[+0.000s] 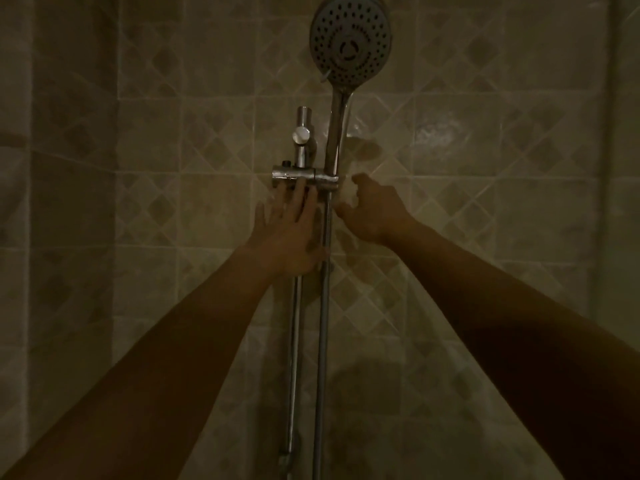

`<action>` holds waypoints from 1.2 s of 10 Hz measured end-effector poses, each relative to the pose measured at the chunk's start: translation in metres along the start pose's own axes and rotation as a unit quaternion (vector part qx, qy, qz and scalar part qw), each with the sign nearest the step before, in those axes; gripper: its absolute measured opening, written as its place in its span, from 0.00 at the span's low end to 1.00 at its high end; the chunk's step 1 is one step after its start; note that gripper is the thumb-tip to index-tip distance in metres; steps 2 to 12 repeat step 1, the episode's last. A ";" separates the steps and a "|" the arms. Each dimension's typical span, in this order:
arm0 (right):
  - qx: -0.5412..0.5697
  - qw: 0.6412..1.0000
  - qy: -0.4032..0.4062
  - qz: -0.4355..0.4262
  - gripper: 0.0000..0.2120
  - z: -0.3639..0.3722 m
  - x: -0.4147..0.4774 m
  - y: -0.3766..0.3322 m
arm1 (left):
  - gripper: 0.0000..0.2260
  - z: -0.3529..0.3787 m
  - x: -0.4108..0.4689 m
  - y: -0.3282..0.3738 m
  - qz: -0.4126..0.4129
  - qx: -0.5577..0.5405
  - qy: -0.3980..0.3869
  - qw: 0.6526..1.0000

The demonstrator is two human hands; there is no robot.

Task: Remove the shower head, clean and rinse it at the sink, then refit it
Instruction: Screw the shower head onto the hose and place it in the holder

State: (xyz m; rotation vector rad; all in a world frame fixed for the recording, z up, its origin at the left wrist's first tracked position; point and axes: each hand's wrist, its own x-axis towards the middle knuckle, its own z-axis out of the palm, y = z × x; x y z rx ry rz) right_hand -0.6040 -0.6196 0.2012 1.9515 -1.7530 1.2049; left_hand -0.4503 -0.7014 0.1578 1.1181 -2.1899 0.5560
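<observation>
Chrome shower head (350, 39) docked in bracket (323, 177); left hand (291, 233) fingers straight, touching bracket; right hand (372, 211) loosely curled, empty, beside it.

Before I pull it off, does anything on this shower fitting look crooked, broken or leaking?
Nothing stands out. The shower head sits upright in its holder, the hose hangs straight beside the rail, and no water is running. The light is dim, so small cracks would not show.
</observation>
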 end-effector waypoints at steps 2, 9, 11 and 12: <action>-0.043 0.997 -0.029 0.049 0.31 0.023 -0.024 0.028 | 0.43 0.027 -0.039 0.003 -0.031 -0.025 -0.033 0.999; -0.043 0.997 -0.029 0.049 0.31 0.023 -0.024 0.028 | 0.43 0.027 -0.039 0.003 -0.031 -0.025 -0.033 0.999; -0.043 0.997 -0.029 0.049 0.31 0.023 -0.024 0.028 | 0.43 0.027 -0.039 0.003 -0.031 -0.025 -0.033 0.999; -0.043 0.997 -0.029 0.049 0.31 0.023 -0.024 0.028 | 0.43 0.027 -0.039 0.003 -0.031 -0.025 -0.033 0.999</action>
